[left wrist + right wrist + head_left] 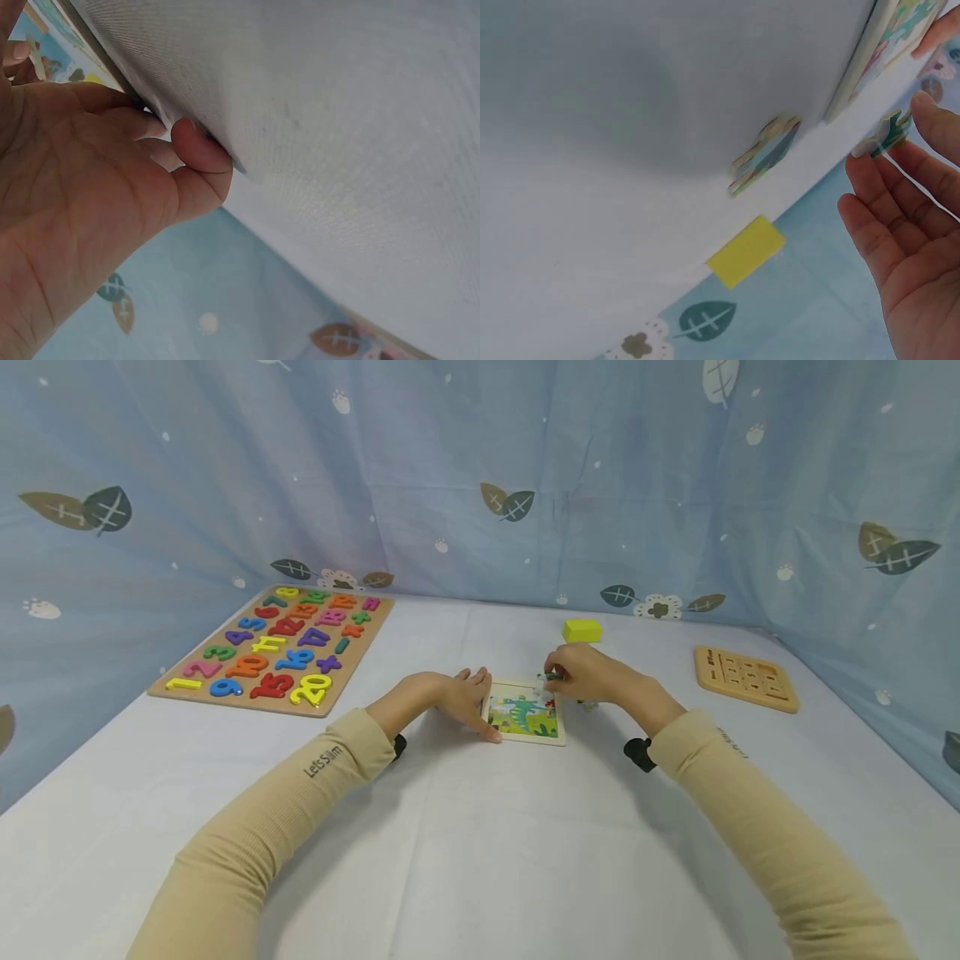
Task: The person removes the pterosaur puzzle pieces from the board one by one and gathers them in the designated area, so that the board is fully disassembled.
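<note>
Nearest to us, two beige sleeves reach in over the white surface. Beyond them, we find a framed dinosaur puzzle lying flat, well inside the surface's edges. We see the left hand resting at its left edge, fingers spread loosely and apart, thumb on its near left corner. Over its far right corner, the right hand pinches a puzzle piece between thumb and fingers. Just right of the frame, loose pieces lie on the surface; we cannot count them. Toward the surface's right edge, we notice a small wooden number tray; by its far left corner lies a large board of colourful numbers. Near the far edge sits a yellow block, and behind that we see a blue leaf-print curtain.
</note>
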The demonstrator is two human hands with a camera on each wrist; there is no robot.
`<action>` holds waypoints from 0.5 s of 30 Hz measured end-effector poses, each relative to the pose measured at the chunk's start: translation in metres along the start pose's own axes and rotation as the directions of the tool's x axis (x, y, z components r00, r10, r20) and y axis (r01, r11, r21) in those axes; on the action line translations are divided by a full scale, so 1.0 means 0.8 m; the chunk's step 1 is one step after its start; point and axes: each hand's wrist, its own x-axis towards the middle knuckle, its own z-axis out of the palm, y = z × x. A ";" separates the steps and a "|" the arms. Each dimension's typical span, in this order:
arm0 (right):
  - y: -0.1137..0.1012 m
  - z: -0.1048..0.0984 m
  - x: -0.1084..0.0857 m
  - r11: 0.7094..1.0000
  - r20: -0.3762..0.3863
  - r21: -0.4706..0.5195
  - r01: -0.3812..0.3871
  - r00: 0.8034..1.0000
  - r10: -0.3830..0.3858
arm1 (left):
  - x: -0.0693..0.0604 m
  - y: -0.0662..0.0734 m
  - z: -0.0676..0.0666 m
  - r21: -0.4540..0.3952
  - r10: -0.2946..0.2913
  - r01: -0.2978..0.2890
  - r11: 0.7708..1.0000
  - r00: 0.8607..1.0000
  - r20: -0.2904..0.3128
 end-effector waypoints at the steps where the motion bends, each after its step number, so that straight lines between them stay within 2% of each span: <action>1: 0.003 0.000 -0.001 1.000 -0.001 -0.002 0.001 1.000 -0.001 | 0.000 0.000 0.000 0.001 -0.001 0.001 1.000 1.000 0.000; 15: 0.033 -0.005 -0.027 0.997 0.032 -0.007 -0.079 0.996 0.080 | 0.002 -0.001 0.000 -0.011 0.004 -0.004 1.000 1.000 0.006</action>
